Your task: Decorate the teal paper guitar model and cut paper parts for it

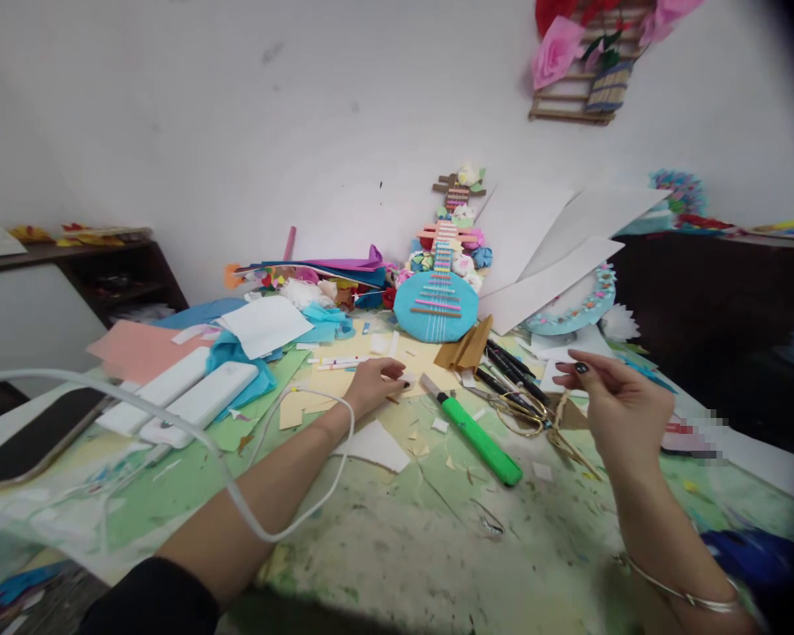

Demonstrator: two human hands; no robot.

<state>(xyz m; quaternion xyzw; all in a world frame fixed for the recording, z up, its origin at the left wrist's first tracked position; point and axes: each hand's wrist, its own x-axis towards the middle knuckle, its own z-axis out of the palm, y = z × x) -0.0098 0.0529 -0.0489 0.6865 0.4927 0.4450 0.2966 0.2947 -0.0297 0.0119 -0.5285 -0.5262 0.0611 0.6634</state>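
My left hand (374, 384) lies on a cream paper sheet (334, 381) in the middle of the table, fingers curled down and pinching a small piece I cannot make out. My right hand (618, 401) is raised a little above the table at the right, its thumb and fingers pinched on a thin tan strip (562, 422) that hangs toward the table. Between the two hands lie a green utility knife (480, 435) and gold-handled scissors (520, 410).
Black pens (513, 369), a folded brown paper (464, 346) and a blue paper guitar model (437, 300) sit behind. Two white power banks (185, 397), a white cable (172, 423) and a phone (36, 437) lie at left. Coloured paper piles (265, 326) and white sheets (543, 265) line the wall.
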